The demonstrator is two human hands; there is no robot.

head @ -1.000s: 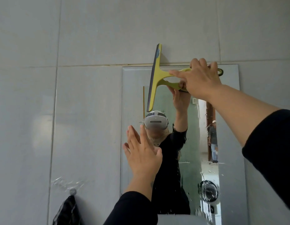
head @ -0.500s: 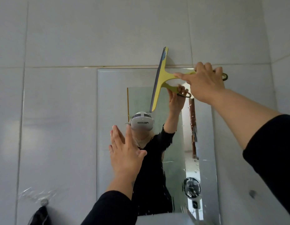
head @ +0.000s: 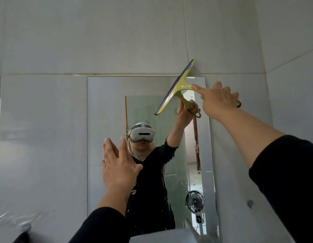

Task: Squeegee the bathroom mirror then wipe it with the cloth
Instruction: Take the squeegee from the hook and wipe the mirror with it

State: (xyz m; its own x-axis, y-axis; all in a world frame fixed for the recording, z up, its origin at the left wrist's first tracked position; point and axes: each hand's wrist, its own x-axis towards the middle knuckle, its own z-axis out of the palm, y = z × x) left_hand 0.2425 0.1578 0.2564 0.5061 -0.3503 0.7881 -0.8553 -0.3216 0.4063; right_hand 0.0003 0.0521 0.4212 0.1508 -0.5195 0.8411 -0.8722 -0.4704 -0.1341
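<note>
A tall rectangular mirror [head: 106,120] hangs on the grey tiled wall, with water drops on its lower right part. My right hand [head: 217,100] grips the handle of a yellow-green squeegee [head: 175,88] at the mirror's top right corner. Its blade is tilted, the upper end lying above the mirror's top edge on the tile. My left hand [head: 117,167] is raised flat with fingers apart near the mirror's lower left area; whether it touches the glass I cannot tell. No cloth is visible.
The mirror reflects a person wearing a headset, a green glass panel and a small fan [head: 194,200]. A dark item [head: 22,237] hangs at the bottom left of the wall. A pale ledge [head: 162,236] sits below the mirror.
The squeegee has shifted right along the mirror's top and tilted from nearly upright to slanted. My view swung left, so the mirror appears further right. My left hand stays raised.
</note>
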